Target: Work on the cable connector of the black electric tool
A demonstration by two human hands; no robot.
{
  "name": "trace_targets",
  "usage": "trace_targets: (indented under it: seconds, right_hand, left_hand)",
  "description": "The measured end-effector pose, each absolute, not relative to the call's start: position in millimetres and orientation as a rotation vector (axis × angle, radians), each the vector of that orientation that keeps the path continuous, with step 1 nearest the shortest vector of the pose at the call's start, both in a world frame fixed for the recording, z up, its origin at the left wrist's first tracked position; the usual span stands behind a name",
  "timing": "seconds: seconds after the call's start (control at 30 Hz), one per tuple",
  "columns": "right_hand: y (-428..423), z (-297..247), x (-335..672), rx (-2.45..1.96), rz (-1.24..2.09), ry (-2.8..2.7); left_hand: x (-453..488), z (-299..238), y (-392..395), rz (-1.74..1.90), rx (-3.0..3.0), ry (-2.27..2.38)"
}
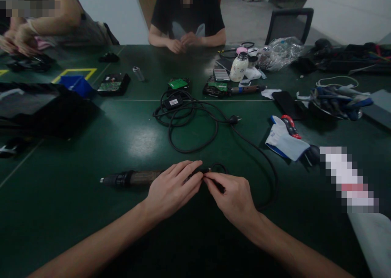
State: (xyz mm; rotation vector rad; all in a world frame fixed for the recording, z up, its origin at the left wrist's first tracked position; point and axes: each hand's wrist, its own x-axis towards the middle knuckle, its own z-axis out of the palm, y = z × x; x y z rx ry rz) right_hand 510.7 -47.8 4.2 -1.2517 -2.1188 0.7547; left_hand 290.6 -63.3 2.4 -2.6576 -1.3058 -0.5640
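A long dark soldering iron (pixel 131 178) lies on the green table (pixel 91 156), tip pointing left. My left hand (pixel 172 188) rests over its handle end, fingers curled round it. My right hand (pixel 235 196) pinches the black cable (pixel 259 152) right where it leaves the handle. The cable runs off to the right and back to a loose coil (pixel 189 119) with a plug (pixel 234 119) and a black adapter (pixel 173 102) at the table's middle.
Circuit boards (pixel 113 84), a second soldering iron (pixel 244 90), a white bottle (pixel 238 67), a glove with a red tool (pixel 285 137), a black bag (pixel 39 107) and a tool pile (pixel 339 101) lie around. Two other people sit at the far side, their hands on the table.
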Motion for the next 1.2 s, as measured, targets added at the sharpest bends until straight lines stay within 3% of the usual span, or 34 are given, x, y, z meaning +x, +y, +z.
trace_targets:
  seconds: [1.2]
  right_hand:
    - [-47.8,5.0,510.9,-1.255,0.743,-2.121]
  left_hand:
    - [289.1,1.6,-62.4,-0.602,-2.648,-1.314]
